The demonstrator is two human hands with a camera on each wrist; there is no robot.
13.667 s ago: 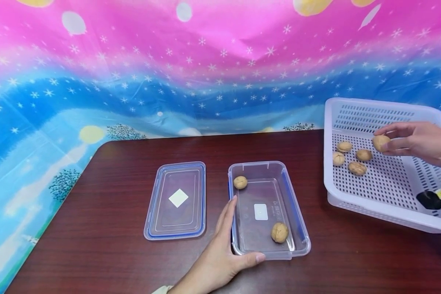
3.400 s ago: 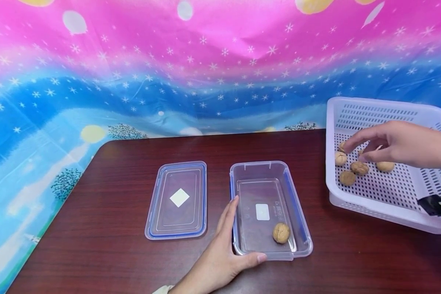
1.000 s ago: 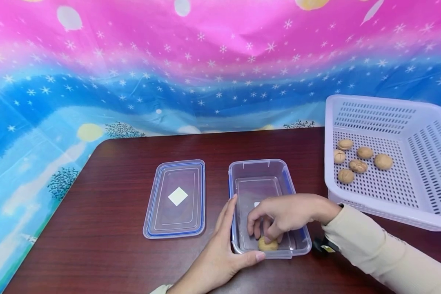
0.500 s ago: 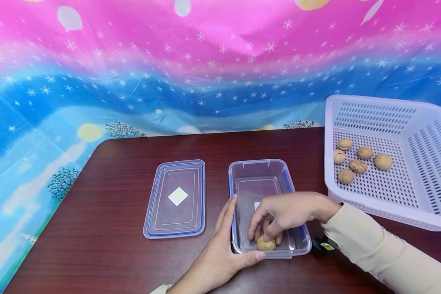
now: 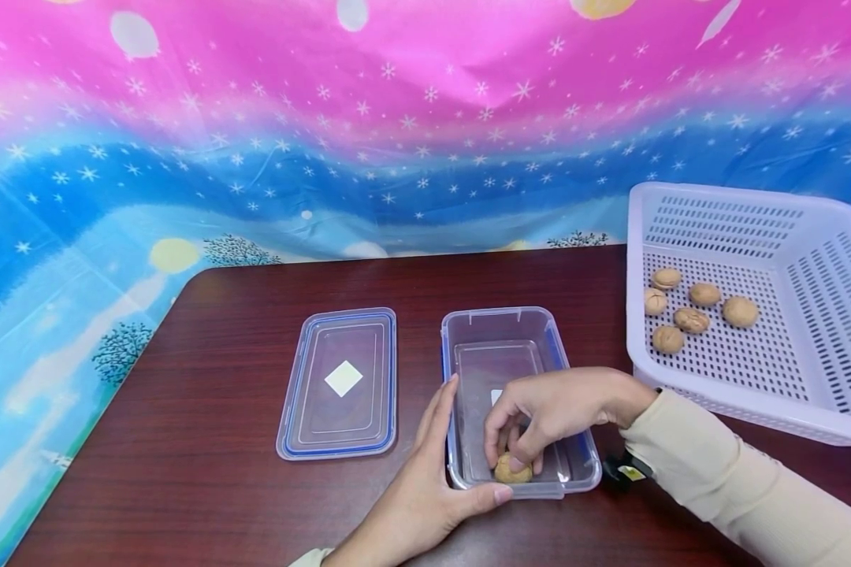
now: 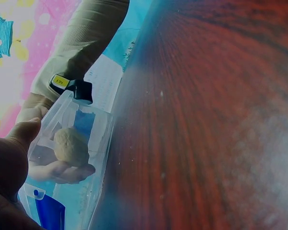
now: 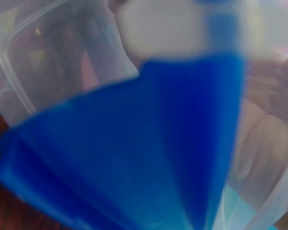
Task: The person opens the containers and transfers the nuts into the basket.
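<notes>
A clear plastic container with blue clips stands open on the dark wooden table. My left hand braces its near left corner, fingers straight along the side wall and thumb along the front wall. My right hand reaches down inside and pinches a single walnut at the near end of the floor. In the left wrist view the walnut rests on the right hand's fingertips behind the container's wall. The right wrist view is blurred by a blue clip.
The container's lid lies flat to the left of it. A white perforated basket at the right table edge holds several walnuts. A black wrist device sits by the right cuff. A colourful cloth hangs behind the table.
The right hand came from the basket down into the container. In the last second its fingers curled closer round the walnut, which shifted slightly left. The left hand stayed put.
</notes>
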